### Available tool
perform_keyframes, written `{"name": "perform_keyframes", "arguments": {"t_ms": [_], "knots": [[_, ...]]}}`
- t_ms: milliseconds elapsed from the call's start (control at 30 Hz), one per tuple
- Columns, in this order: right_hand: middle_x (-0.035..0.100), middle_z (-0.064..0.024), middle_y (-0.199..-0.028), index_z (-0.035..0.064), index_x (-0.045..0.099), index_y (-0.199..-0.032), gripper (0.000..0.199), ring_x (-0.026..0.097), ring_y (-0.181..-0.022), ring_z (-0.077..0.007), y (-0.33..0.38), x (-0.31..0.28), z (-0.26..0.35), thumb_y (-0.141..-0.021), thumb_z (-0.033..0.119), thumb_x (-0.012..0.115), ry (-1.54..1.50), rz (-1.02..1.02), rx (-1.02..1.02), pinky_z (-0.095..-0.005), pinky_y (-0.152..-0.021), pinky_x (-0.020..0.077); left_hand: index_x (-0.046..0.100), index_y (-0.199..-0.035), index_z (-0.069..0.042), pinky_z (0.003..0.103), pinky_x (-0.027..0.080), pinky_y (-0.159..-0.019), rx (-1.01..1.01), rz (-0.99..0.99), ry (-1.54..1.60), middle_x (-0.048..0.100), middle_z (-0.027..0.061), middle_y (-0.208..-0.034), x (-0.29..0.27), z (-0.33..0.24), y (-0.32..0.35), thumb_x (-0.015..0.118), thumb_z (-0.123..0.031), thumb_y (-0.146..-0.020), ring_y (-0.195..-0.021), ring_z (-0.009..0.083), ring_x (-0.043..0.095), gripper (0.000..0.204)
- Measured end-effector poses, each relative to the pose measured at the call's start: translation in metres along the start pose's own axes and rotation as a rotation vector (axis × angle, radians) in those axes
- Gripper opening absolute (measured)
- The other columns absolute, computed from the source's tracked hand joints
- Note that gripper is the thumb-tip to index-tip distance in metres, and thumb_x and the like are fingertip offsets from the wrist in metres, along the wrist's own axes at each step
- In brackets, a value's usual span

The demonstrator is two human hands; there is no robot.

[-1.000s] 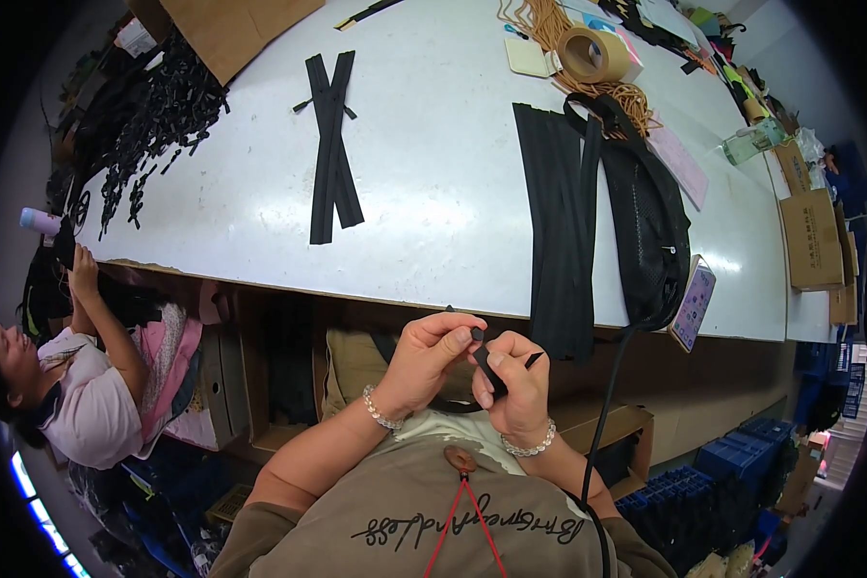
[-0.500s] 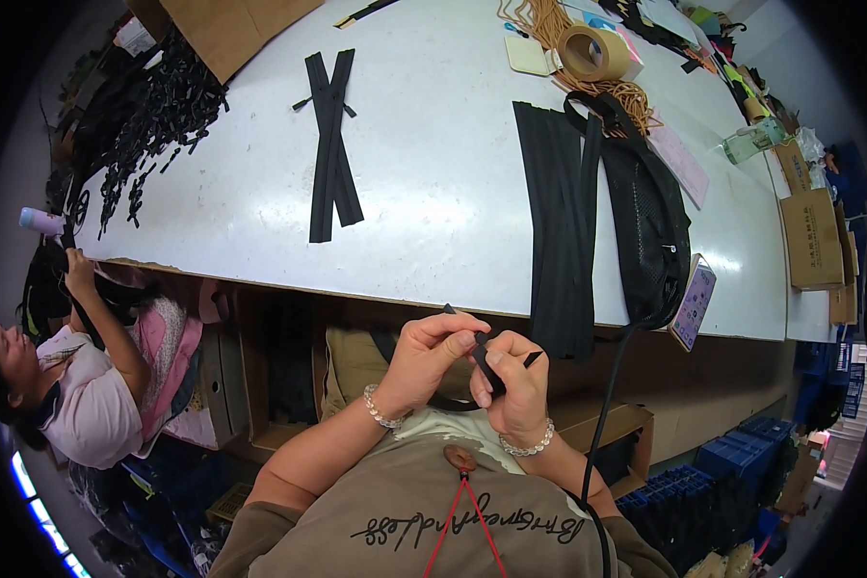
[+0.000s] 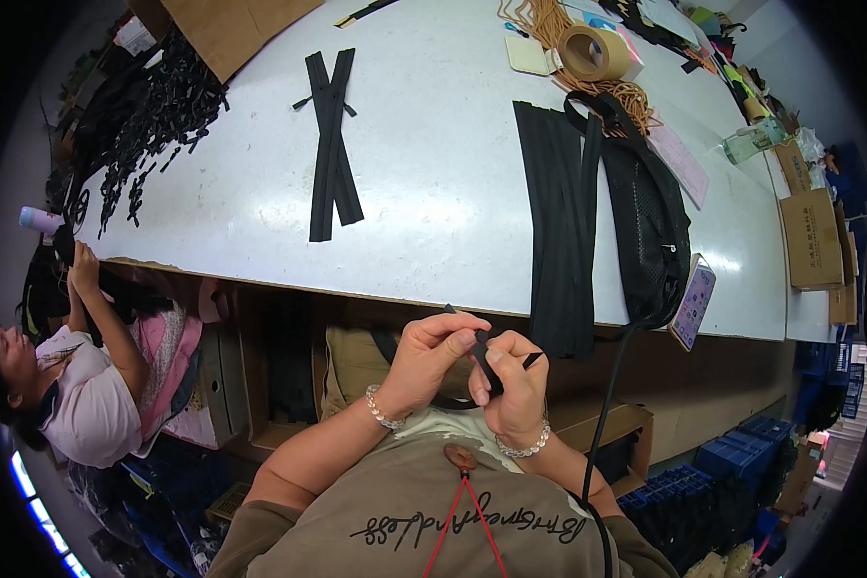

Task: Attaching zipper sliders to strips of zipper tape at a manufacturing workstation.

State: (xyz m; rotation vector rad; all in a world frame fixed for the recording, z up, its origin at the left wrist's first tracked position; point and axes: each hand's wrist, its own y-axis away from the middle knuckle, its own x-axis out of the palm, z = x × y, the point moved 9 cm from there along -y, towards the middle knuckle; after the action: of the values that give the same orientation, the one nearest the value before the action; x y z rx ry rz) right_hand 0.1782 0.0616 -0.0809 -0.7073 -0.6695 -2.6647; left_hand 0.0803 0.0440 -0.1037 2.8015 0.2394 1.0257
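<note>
Just beyond the table's near edge, in front of my chest, both hands hold one black zipper (image 3: 492,381), a narrow strip partly covered by my fingers. My left hand (image 3: 429,354) pinches its upper part between thumb and fingertips. Close beside it, my right hand (image 3: 516,387) is closed round the lower part, with a short black end poking out past the fingers. Two black zippers (image 3: 326,173) with small pulls lie crossed on the white table (image 3: 433,183). Further right, a stack of long black zippers (image 3: 557,231) hangs over the near edge.
A black bag (image 3: 650,231) and a phone (image 3: 693,302) sit at the right edge, with a black cable running down. Behind are a tape roll (image 3: 594,52) and tan cords. Black zipper pulls (image 3: 164,106) pile up far left, near a seated co-worker (image 3: 91,385).
My hands stay nearly still, with the strip shifting only slightly between the fingers. At the left, the co-worker's hands have moved a little.
</note>
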Motion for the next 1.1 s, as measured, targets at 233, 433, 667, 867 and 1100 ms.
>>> {"name": "perform_keyframes", "arguments": {"t_ms": [233,433,667,867,1100], "knots": [[0.05,-0.0035,-0.055,0.0012,0.051,-0.071,0.015,0.045,-0.04,-0.0094,0.0,0.003,0.001,-0.085,0.006,0.054,-0.061,0.035,-0.015,-0.0218,-0.037,0.0358,0.065,-0.101,-0.001,0.021,0.044,-0.071,0.022,0.013,-0.014,0.063,0.0016,-0.088,0.001,-0.001,-0.001,0.058,-0.008,-0.089,-0.078,0.0059,0.053,0.016],[0.047,-0.0045,-0.054,0.0016,0.048,-0.071,0.017,0.043,-0.039,-0.0109,0.0,0.002,0.002,-0.085,0.011,0.051,0.001,0.002,-0.025,-0.0228,-0.038,0.0347,0.065,-0.101,-0.001,0.021,0.045,-0.071,0.005,0.003,0.019,0.063,0.0019,-0.089,0.001,0.002,-0.001,0.057,-0.007,-0.089,-0.078,0.006,0.054,0.016],[0.047,-0.0046,-0.053,0.0026,0.047,-0.07,0.018,0.043,-0.039,-0.011,0.002,0.002,0.001,-0.086,0.011,0.051,-0.013,-0.003,-0.014,-0.023,-0.037,0.0343,0.065,-0.1,0.0,0.021,0.045,-0.072,0.049,-0.002,-0.086,0.063,0.0032,-0.091,0.002,-0.004,0.0,0.056,-0.004,-0.088,-0.079,0.0065,0.055,0.015],[0.048,-0.0038,-0.054,0.0023,0.049,-0.071,0.017,0.044,-0.039,-0.0099,0.001,0.003,0.001,-0.086,0.009,0.052,-0.039,0.014,-0.032,-0.0221,-0.037,0.0345,0.064,-0.096,0.002,0.023,0.044,-0.074,0.013,0.021,-0.065,0.061,0.0072,-0.095,0.004,-0.005,0.001,0.058,-0.004,-0.087,-0.085,0.0109,0.054,0.012],[0.049,-0.0019,-0.057,0.0009,0.052,-0.072,0.014,0.044,-0.041,-0.0081,0.001,0.002,0.002,-0.086,0.005,0.054,-0.034,0.004,-0.047,-0.0208,-0.038,0.0348,0.064,-0.097,0.002,0.023,0.043,-0.077,-0.012,0.077,-0.08,0.06,0.0072,-0.095,0.009,-0.009,-0.001,0.057,-0.004,-0.088,-0.087,0.0114,0.054,0.013]]}}
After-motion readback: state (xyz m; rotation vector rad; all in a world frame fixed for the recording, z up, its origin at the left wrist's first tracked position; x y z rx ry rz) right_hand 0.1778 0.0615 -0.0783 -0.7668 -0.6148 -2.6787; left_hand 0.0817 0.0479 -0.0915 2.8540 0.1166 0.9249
